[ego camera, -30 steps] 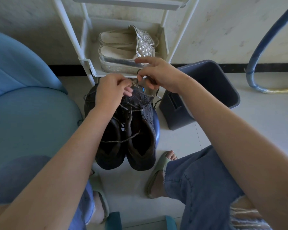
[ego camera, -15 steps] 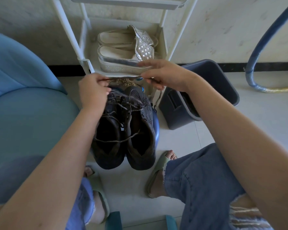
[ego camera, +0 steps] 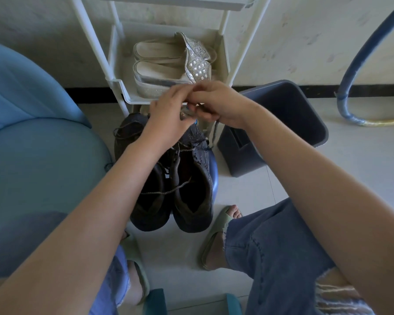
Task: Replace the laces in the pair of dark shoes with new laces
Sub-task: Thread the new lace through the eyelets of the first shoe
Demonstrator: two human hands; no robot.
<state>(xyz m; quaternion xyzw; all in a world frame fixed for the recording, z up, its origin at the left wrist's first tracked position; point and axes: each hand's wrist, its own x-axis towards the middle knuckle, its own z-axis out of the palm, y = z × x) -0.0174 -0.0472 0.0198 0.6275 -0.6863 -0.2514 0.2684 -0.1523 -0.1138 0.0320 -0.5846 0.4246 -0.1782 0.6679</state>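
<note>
Two dark shoes stand side by side on a low blue stool [ego camera: 214, 173], toes pointing away from me: the left shoe [ego camera: 148, 201] and the right shoe [ego camera: 191, 192]. A loose grey lace [ego camera: 166, 191] lies across their openings. My left hand [ego camera: 168, 117] and my right hand [ego camera: 216, 101] meet above the shoes' toes, fingers pinched together on a dark lace [ego camera: 215, 130] whose end hangs down below the right hand. The toes of the shoes are partly hidden by my hands.
A white shoe rack [ego camera: 123, 87] holds pale platform sandals [ego camera: 168, 64] just behind my hands. A dark blue bin [ego camera: 282, 123] stands to the right, a blue cushioned seat [ego camera: 32, 144] to the left. My feet in green slippers [ego camera: 216, 230] rest on the tiled floor.
My left hand moved right and up from the left shoe's side and joined the right hand above the toes. The lace that was stretched between the hands is now bunched in them.
</note>
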